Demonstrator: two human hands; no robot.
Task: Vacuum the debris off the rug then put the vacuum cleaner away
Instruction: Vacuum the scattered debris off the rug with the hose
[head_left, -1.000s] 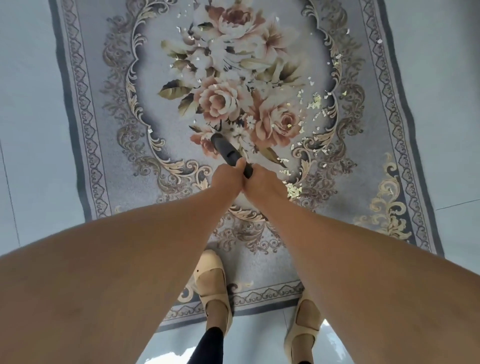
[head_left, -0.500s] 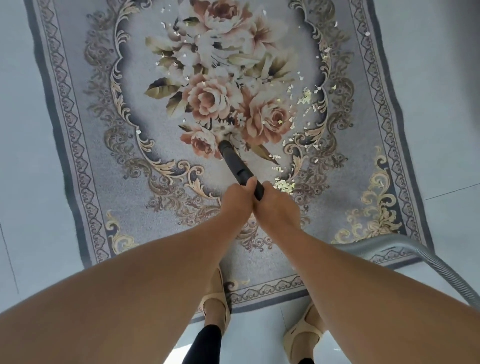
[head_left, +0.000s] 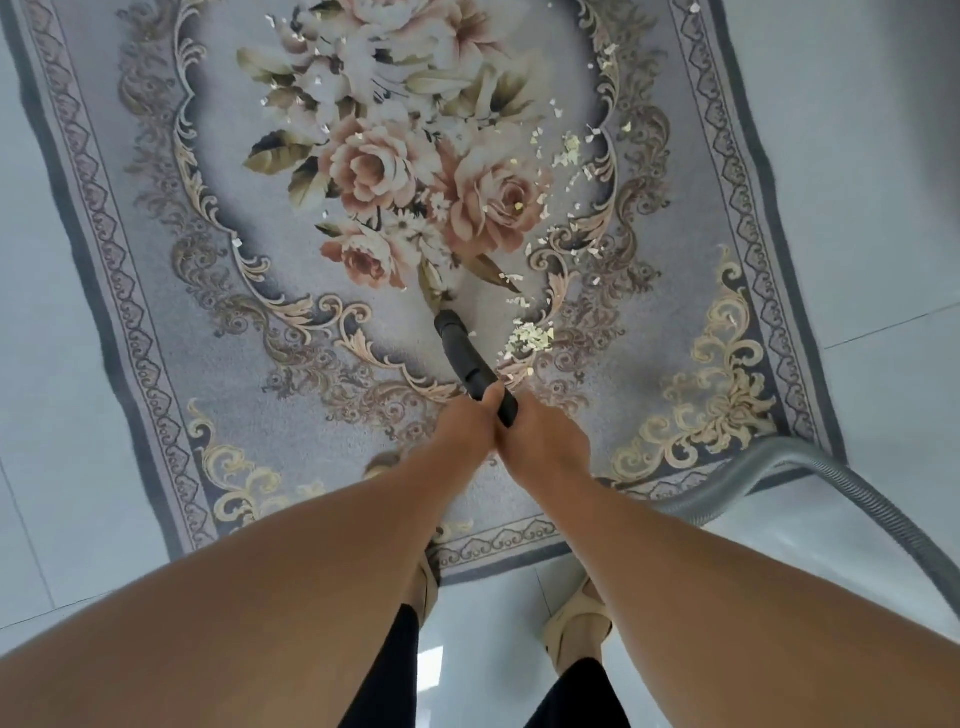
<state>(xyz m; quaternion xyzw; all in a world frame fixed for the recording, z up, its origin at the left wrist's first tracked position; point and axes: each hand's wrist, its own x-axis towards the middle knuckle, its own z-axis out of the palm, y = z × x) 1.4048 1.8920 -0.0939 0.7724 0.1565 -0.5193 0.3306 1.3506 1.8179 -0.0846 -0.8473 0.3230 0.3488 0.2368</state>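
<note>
Both hands sit close together on the black vacuum tube, the left hand and the right hand touching each other, each with its fingers wrapped round the upper end of the tube so that the grip is fully closed on it. The tube slants away from the person and down towards the rug, and its round open tip sits at the foot of the printed bouquet, on or just above the pile; which of the two I cannot tell. Just to the right of the tube lies a small heap of pale yellowish debris, near the tip but apart from it. More flecks trail up the right side of the central oval to a second cluster near the scrolled border, and a few white bits are scattered among the printed roses at the top. A grey ribbed hose arcs out from behind the right forearm, crosses the near right corner of the rug and runs off over the pale tiled floor towards the lower right edge. The person's beige shoes stand on the tiles at the rug's near edge
</note>
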